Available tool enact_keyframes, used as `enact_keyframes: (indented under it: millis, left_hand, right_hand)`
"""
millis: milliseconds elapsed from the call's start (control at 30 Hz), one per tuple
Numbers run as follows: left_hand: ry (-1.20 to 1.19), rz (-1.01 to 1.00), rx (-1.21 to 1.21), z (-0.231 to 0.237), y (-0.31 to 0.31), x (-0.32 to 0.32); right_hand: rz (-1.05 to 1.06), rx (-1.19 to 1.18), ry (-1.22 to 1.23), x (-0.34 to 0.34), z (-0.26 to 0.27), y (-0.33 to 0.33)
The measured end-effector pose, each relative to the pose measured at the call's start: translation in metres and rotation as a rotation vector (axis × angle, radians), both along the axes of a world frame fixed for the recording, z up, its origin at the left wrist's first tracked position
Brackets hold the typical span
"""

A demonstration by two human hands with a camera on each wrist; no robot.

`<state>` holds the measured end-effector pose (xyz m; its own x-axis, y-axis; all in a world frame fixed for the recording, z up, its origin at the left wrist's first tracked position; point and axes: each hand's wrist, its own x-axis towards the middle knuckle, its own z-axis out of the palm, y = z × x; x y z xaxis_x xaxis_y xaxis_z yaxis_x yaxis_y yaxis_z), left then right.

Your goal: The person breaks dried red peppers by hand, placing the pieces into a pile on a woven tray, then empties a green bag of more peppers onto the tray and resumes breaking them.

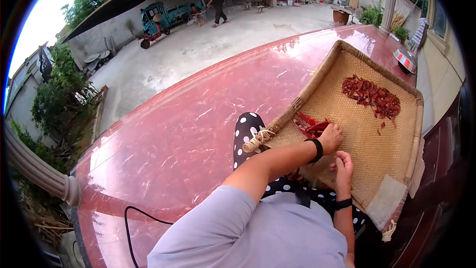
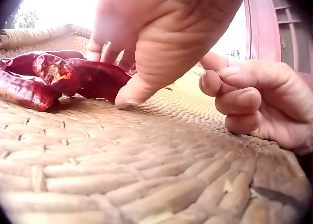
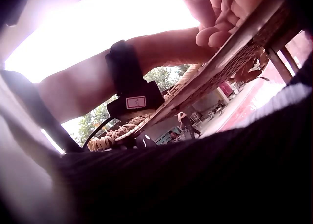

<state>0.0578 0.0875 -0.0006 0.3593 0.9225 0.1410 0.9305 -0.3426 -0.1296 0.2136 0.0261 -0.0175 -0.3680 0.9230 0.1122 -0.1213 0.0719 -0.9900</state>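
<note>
My left hand [image 1: 331,139] at the whole chilies [image 1: 306,123] on the tray [image 1: 369,149]
Its thumb and fingers straddle 1 chili's end; whether they grip, I can't tell. My right hand [image 1: 343,169] is curled just beside, holding nothing I can see. Cut chilies [image 1: 371,96] lie farther off.

The left arm [image 1: 280,163] extends forward, the left hand [image 1: 331,139] angled downward with thumb and fingers apart, while the right hand [image 1: 343,169] sits just beside it, fingers curled inward, thumb and forefinger together.
</note>
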Motion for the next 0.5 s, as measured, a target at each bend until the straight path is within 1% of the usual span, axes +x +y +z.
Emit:
enact_keyframes:
  millis: [33, 133, 233, 333, 433, 500]
  left_hand:
    - [0.000, 0.004, 0.070, 0.001, -0.005, 0.000]
    - [-0.048, -0.037, 0.159, 0.007, -0.023, -0.004]
    - [-0.087, 0.006, 0.034, 0.003, -0.020, -0.009]
    - [-0.115, 0.003, 0.051, -0.002, -0.018, -0.014]
    - [-0.177, -0.015, -0.043, 0.006, -0.016, -0.018]
    - [-0.212, -0.041, 0.085, 0.018, -0.024, -0.018]
  right_hand:
    - [-0.002, -0.005, 0.000, -0.001, 0.001, 0.000]
    - [-0.005, -0.009, 0.006, -0.001, 0.000, 0.001]
    - [-0.009, -0.005, -0.008, 0.000, 0.001, -0.001]
    - [-0.008, -0.003, -0.009, -0.001, 0.002, 0.000]
    - [-0.009, -0.002, -0.002, -0.002, 0.003, 0.000]
    - [-0.015, -0.007, 0.001, 0.001, 0.001, -0.001]
